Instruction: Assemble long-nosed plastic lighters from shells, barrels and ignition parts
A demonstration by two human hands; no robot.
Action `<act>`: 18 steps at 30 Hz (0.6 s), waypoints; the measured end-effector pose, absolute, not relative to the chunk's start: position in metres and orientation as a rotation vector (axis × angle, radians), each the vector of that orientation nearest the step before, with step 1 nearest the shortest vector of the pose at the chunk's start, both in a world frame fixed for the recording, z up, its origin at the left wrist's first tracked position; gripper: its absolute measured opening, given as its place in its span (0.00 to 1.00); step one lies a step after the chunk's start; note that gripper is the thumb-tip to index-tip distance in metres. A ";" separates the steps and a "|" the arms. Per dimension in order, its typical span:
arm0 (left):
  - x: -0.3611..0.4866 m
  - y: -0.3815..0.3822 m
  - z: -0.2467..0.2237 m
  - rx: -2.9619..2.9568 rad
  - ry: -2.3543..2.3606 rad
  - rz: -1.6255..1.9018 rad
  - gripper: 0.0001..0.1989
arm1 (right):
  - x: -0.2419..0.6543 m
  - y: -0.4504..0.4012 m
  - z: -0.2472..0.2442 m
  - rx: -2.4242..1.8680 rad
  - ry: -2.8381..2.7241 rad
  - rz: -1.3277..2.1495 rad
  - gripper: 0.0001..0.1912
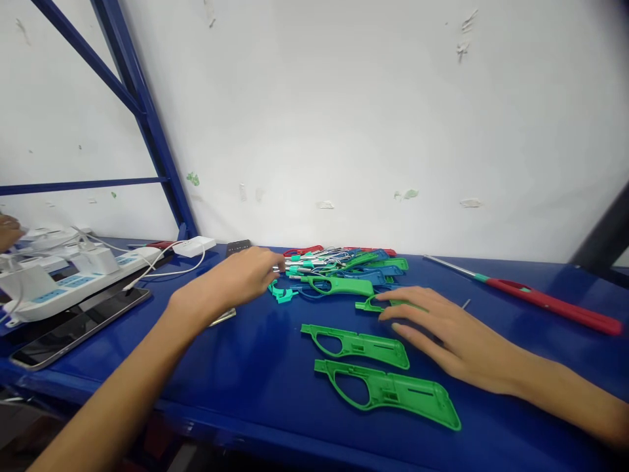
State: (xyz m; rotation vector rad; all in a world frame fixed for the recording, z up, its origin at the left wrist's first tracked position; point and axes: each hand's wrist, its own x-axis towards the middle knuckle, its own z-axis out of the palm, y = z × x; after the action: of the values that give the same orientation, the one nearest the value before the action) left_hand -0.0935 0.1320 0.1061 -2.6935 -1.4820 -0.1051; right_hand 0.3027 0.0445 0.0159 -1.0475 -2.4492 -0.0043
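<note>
My left hand (246, 275) is at the left edge of a pile of lighter parts, its fingers curled together beside metal tubes (307, 264) with teal ends. Whether a part is between its fingertips is hidden. My right hand (442, 324) has its fingers spread and partly covers a green lighter handle half (366, 305), seeming to touch it. Nearer me lie a second green handle half (378, 347) and a third green handle half (417, 394), inner sides up. Another green handle (346, 286) rests at the front of the pile, next to small teal pieces (282, 294).
A long red lighter (550, 305) lies at the right. On the left are a white power strip (78, 285) with chargers and cables, and a phone (81, 328). A dark timer (238, 246) sits by the wall. Another person's hand (8, 233) shows at far left.
</note>
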 end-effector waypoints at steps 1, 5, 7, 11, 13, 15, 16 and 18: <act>-0.092 0.143 0.109 -2.671 -1.473 -0.092 0.19 | 0.303 0.045 0.015 -1.070 -2.439 -0.003 0.23; -0.081 0.183 0.107 -2.598 -1.465 -0.082 0.21 | 0.304 0.045 0.014 -1.139 -2.416 0.008 0.24; -0.078 0.196 0.102 -2.596 -1.452 -0.094 0.21 | 0.305 0.045 0.014 -1.156 -2.412 0.021 0.24; -0.079 0.206 0.088 -2.645 -1.406 -0.124 0.21 | 0.305 0.044 0.015 -1.169 -2.412 0.049 0.25; -0.081 0.209 0.083 -2.668 -1.387 -0.149 0.21 | 0.304 0.044 0.017 -1.168 -2.419 0.068 0.25; -0.083 0.212 0.079 -2.685 -1.367 -0.181 0.21 | 0.304 0.044 0.018 -1.168 -2.428 0.085 0.24; -0.084 0.214 0.077 -2.693 -1.354 -0.199 0.22 | 0.304 0.045 0.018 -1.170 -2.432 0.093 0.24; -0.086 0.217 0.074 -2.710 -1.318 -0.242 0.21 | 0.305 0.045 0.018 -1.177 -2.438 0.105 0.25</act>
State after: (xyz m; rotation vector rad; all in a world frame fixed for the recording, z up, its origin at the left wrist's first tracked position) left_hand -0.0857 0.2173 0.0736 -2.7096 -1.3180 -0.2424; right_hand 0.3053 0.0454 0.0176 -1.1767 -2.4382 0.1052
